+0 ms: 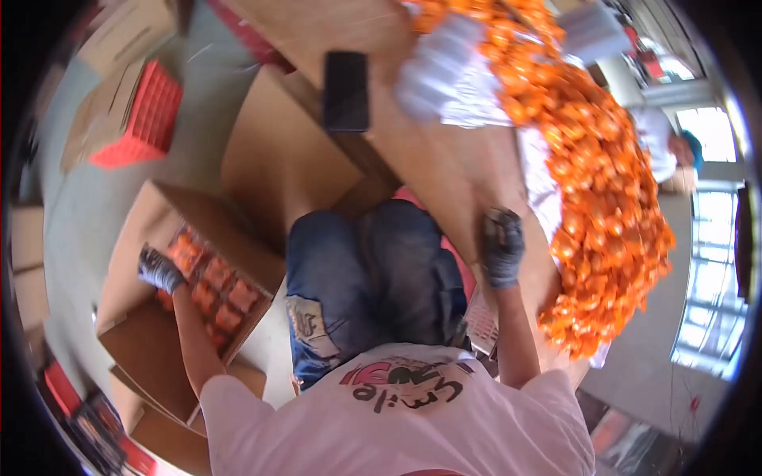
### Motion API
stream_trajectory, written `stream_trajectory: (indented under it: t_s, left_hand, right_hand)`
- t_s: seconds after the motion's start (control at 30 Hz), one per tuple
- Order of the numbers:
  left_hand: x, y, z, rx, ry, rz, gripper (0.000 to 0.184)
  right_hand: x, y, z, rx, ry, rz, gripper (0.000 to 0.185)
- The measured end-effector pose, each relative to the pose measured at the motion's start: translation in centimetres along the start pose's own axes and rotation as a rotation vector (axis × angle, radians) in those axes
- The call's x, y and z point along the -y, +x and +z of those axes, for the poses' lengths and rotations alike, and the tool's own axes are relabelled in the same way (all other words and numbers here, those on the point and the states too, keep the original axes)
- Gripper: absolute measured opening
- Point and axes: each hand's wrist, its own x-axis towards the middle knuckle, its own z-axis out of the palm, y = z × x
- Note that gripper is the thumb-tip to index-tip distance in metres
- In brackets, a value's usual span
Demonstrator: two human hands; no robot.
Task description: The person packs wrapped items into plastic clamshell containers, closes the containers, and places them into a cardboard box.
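Observation:
My left hand [160, 268], in a grey glove, is inside an open cardboard box [139, 230] at the left, over the upper left end of rows of orange packed items [216, 274]. Whether its fingers hold anything is too small to tell. On the right, my right hand [503, 246], also gloved, rests at the wooden table [444, 159] with its fingers curled; what they hold, if anything, cannot be made out. Beyond it lies a long heap of shiny orange wrapped pieces [603, 174] on silvery sheeting [541, 182].
A black phone [346, 91] lies on the table edge. Clear plastic trays [440, 63] are stacked beside the heap. Red trays [147, 119] and more cardboard boxes [127, 36] stand on the floor at the left. Another person [655, 143] is at the far right.

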Motion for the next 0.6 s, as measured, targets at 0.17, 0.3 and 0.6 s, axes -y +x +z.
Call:
stream_trajectory:
  t_s: [0.17,0.3,0.6]
  left_hand:
    - [-25.2,-2.1,-8.9,0.067,-0.819,0.156,0.011]
    - [-41.4,-6.8,-11.0,0.356,-0.862,0.654,0.027]
    - [-55.6,-9.2,4.9,0.982,-0.814,1.003,0.046]
  right_hand:
    - [-1.6,1.9,0.7,-0.090,-0.015,0.067,0.013]
    - [0.8,9.2,3.0,-0.020,0.301,0.177,0.014]
    - [1.7,15.4,11.8,0.020,0.347,0.007,0.028]
